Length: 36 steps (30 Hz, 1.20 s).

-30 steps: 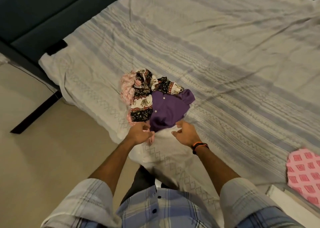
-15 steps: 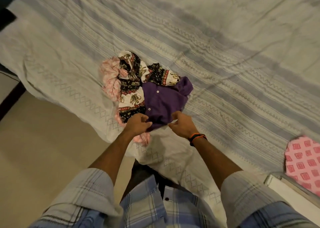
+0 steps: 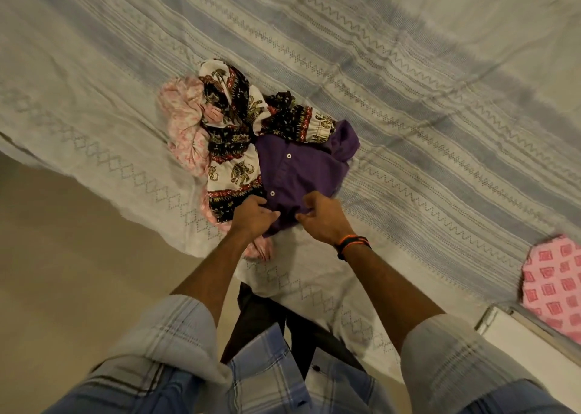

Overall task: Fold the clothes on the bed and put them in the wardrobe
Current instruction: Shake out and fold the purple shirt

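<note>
The fingers (image 3: 309, 217) of the right hand (image 3: 323, 218) are curled and pinch the near hem of the purple shirt (image 3: 298, 174). The left hand (image 3: 253, 215) grips the same hem just beside it, thumb pointing toward the right hand; the two hands are close but apart.

The purple shirt lies near the bed's (image 3: 408, 99) near edge, close to its near corner, where the bedspread hangs over. Its long axis runs from the near hem, at the hands, away toward the far right, where a bunched part, collar or sleeve, ends the garment. The button placket, with two white buttons visible, runs along this axis on the shirt's left side and faces up.

A printed cloth (image 3: 232, 149), black, white and red with elephant figures, lies crumpled against the shirt's left and far edges, partly overlapping it. A pale pink cloth (image 3: 184, 121) is bunched at the left of the pile, and part of it shows below the left wrist at the bed's edge. A pink checked cloth (image 3: 556, 281) lies well apart at the right of the bed's near edge.

The bedspread is pale with grey-blue bands and zigzag stitching, lightly wrinkled. A plain beige floor (image 3: 78, 272) lies left of the bed. The person wears a checked shirt with rolled sleeves, and a black and orange band (image 3: 353, 244) on the right wrist.
</note>
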Each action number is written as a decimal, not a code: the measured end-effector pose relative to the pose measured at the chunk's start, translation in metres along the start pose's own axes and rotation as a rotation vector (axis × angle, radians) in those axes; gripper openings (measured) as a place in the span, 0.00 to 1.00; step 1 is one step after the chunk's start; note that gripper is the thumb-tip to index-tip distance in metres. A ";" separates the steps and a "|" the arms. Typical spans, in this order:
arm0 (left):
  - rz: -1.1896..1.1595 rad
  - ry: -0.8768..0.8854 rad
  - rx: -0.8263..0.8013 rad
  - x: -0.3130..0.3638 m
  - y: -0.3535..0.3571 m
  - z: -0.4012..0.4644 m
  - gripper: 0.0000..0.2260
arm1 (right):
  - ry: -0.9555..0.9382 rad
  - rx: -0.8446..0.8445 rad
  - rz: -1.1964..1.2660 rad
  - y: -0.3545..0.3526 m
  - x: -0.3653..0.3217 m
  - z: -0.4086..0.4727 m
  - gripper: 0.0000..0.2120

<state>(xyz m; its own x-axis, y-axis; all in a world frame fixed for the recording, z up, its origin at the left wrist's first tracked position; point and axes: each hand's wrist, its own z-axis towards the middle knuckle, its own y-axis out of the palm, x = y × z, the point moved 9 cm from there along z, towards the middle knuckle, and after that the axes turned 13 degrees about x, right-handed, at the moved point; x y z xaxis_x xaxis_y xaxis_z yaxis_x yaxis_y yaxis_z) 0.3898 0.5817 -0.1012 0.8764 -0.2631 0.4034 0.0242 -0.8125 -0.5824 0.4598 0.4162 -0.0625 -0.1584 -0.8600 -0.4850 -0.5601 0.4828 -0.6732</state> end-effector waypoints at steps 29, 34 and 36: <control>-0.846 0.389 -0.341 0.170 -0.049 -0.188 0.07 | -0.292 0.532 0.236 -0.150 -0.051 -0.082 0.06; -0.780 0.284 -0.159 0.146 -0.076 -0.191 0.05 | -0.250 0.585 0.586 -0.191 -0.055 -0.110 0.09; -0.734 0.161 -0.085 0.130 -0.081 -0.188 0.11 | -0.252 0.555 0.815 -0.201 -0.064 -0.119 0.10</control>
<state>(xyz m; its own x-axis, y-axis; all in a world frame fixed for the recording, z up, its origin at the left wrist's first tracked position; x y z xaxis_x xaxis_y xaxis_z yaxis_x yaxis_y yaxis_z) 0.4118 0.5152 0.1309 0.5686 0.2937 0.7684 0.5314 -0.8442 -0.0706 0.4851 0.3546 0.1703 -0.1115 -0.2058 -0.9722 0.1082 0.9700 -0.2177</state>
